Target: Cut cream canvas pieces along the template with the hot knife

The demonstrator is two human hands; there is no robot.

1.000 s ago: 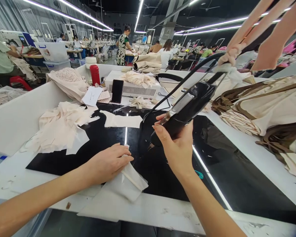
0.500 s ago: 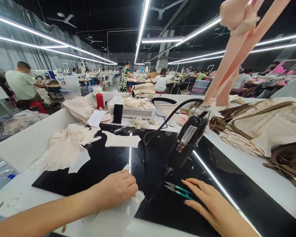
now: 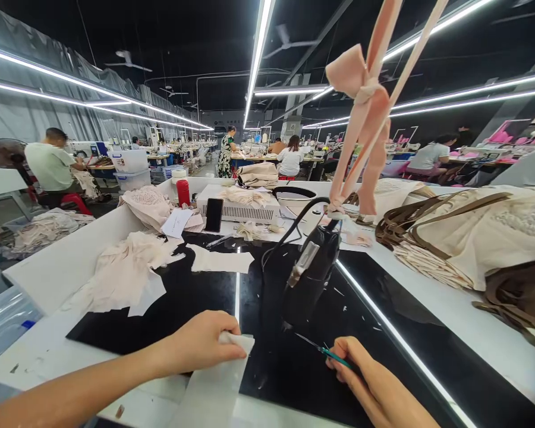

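Note:
My left hand [image 3: 207,342] pinches the top edge of a pale, thin piece of fabric [image 3: 211,386] that hangs toward the front of the table. In my right hand [image 3: 361,371] are small thread snips [image 3: 334,355] with teal handles, their blades pointing left over the black mat [image 3: 267,362]. Between the two hands and a little behind them stands a black handheld electric cutter [image 3: 310,276], its cable running off to the left. Pink fabric strips [image 3: 361,137], knotted together, run from its top up out of view.
A cut cream piece [image 3: 223,260] lies on the mat beside a heap of cream fabric [image 3: 120,270]. Farther back are a phone [image 3: 214,215], a white box [image 3: 241,205] and a red thread cone [image 3: 183,193]. Garments with brown straps [image 3: 463,232] fill the right side. Several people work beyond.
My right hand has closed on the snips and picked them up from the mat. My left hand has turned, lifting the fabric's edge. The whole view has shifted slightly.

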